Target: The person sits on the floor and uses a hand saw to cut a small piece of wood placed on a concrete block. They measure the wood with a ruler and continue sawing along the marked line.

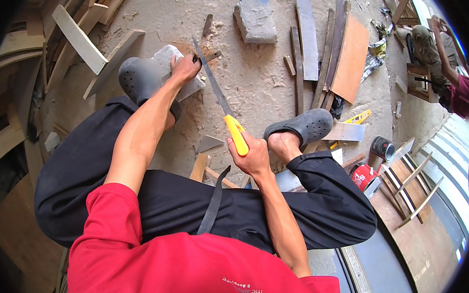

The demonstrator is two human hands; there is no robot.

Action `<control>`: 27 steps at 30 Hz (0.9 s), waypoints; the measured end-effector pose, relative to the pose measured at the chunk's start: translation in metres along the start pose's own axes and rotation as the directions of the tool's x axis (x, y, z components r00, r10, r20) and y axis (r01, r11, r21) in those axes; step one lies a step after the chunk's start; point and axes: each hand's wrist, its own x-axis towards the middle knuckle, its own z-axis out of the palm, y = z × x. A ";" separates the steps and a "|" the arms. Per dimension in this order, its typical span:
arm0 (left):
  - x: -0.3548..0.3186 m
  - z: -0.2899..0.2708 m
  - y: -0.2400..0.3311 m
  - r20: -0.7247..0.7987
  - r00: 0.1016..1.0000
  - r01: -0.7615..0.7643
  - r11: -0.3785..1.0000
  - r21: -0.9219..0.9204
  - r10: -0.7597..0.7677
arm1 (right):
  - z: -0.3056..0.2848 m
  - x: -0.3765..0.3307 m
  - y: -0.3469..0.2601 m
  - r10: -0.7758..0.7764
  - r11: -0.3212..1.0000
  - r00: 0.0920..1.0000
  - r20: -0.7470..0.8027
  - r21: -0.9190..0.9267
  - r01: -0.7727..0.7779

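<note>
The right hand [252, 155] is closing in a full grip around the yellow handle [236, 135] of a handsaw [214, 86], whose thin blade is running up and away from the person toward the left hand. The left hand [184, 68] is curling down onto a small piece of wood at the far end of the blade, its fingers closed over it and pressing it against a grey stone block [170, 56] that is lying on the concrete floor [249, 77]; the piece itself is mostly hidden under the fingers. The saw's tip is sticking out just beyond the left hand.

The person is squatting, wearing black trousers and a red shirt, with a grey clog [139, 79] on the left foot touching the stone block and another grey clog [303, 126] on the right foot just beside the right hand. Sawdust is lying around the block.

Farther out on the floor, a second grey stone [256, 16] is lying well beyond the saw, and long dark wooden strips [305, 43] and an orange-brown board [352, 57] are lying to the right of it. A pale plank [80, 37] is leaning among curved wood pieces at the left. A red tin [362, 176] and a dark tin [383, 148] are standing near the right foot. Another person [443, 68] is working at the far right.
</note>
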 end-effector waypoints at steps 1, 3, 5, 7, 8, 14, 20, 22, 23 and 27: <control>0.000 0.001 -0.001 -0.022 1.000 -0.009 1.000 0.002 0.009 | -0.001 0.000 0.003 -0.017 1.000 1.000 -0.002 0.014 0.017; -0.001 0.004 -0.004 -0.065 0.998 -0.025 1.000 0.006 0.025 | 0.001 -0.002 0.016 -0.032 0.999 0.999 0.006 0.044 0.032; 0.003 0.007 -0.008 -0.080 0.996 -0.043 0.999 0.007 0.043 | 0.003 -0.007 0.030 -0.024 0.997 0.999 0.023 0.069 0.023; 0.004 0.009 -0.011 -0.078 0.996 -0.040 0.999 0.009 0.040 | 0.002 -0.011 0.037 -0.016 0.998 0.999 0.045 0.064 0.013; 0.004 0.009 -0.011 -0.067 0.997 -0.028 1.000 0.012 0.029 | 0.002 -0.011 0.038 -0.017 0.998 0.998 0.056 0.059 0.014; 0.001 0.001 0.001 -0.023 1.000 0.007 1.000 -0.010 -0.007 | 0.009 -0.005 0.048 -0.050 0.999 0.997 0.050 0.023 0.049; 0.002 0.003 -0.005 -0.038 0.999 0.000 1.000 0.011 0.001 | 0.005 -0.017 0.051 -0.032 0.998 0.999 0.034 0.058 0.030; 0.001 0.000 0.000 -0.027 1.000 -0.004 1.000 -0.019 0.003 | 0.004 -0.019 0.049 -0.042 0.997 0.997 0.063 0.068 0.038; 0.001 -0.001 0.002 -0.034 0.999 -0.009 0.999 -0.036 0.008 | 0.005 -0.017 0.049 -0.026 0.998 0.997 0.072 0.058 0.022; 0.003 0.001 -0.006 -0.032 0.999 -0.003 0.999 -0.046 0.002 | 0.006 -0.016 0.045 0.009 0.998 0.998 0.066 0.068 -0.013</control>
